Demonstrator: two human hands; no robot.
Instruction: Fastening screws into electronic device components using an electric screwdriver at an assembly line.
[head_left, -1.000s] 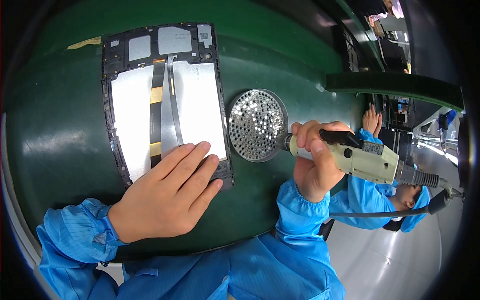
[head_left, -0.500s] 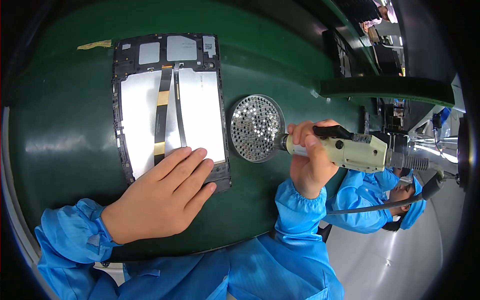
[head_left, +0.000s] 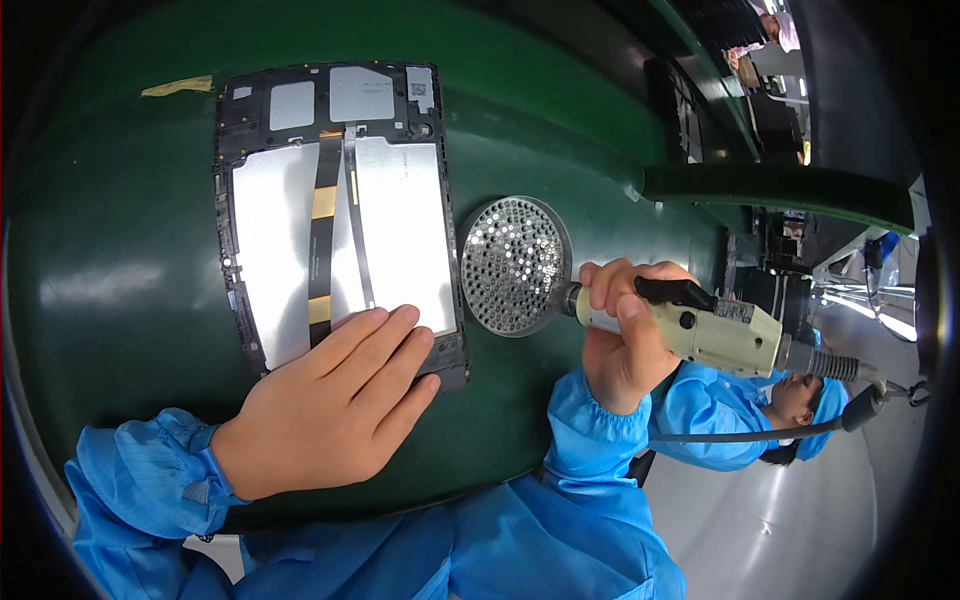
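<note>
My left hand (head_left: pixel 330 410) lies flat with its fingers stretched over the lower end of an opened tablet body (head_left: pixel 404 240), which has a black frame and silvery metal plates. A black flat ribbon cable (head_left: pixel 322 240) with gold-coloured patches runs down its middle, beside a thinner dark cable (head_left: pixel 354 200). The fingers hide part of the lower frame. My right hand (head_left: pixel 633 335) is closed round a cream electric screwdriver (head_left: pixel 725 338) with a black lever. Its front end points left, at the right rim of a round metal dish (head_left: pixel 515 266) holding many small shiny screws. The bit itself is hard to make out.
The green worktop (head_left: pixel 120 220) carries a strip of yellowish tape (head_left: pixel 178 87) at far left. A cable (head_left: pixel 830 365) leaves the screwdriver's rear. A green raised bar (head_left: pixel 780 190) stands at right. Beyond it, a co-worker in blue (head_left: pixel 715 420) sits to the right.
The view has shifted slightly, moving the tablet body a little left and the dish slightly lower. The screwdriver's front end stays by the dish's right rim; both hands keep their positions.
</note>
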